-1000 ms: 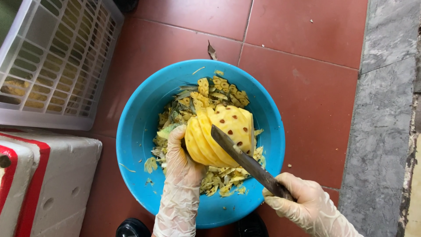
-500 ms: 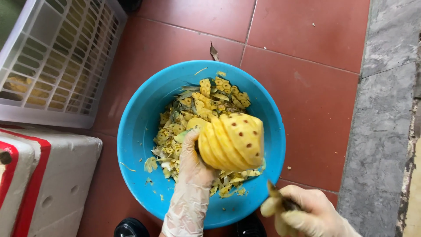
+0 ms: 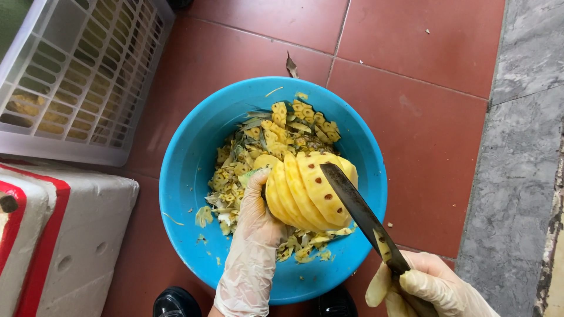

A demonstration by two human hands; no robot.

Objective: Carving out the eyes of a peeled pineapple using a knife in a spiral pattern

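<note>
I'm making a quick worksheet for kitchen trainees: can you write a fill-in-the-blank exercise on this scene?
1. The left hand holds a peeled ____ over the basin.
2. The right hand grips a ____ whose blade lies on the fruit.
3. The peelings lie in a round ____ basin.

Missing words: pineapple; knife; blue.

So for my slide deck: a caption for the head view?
Gloved left hand steadies peeled pineapple over blue basin; right hand holds knife.
</note>
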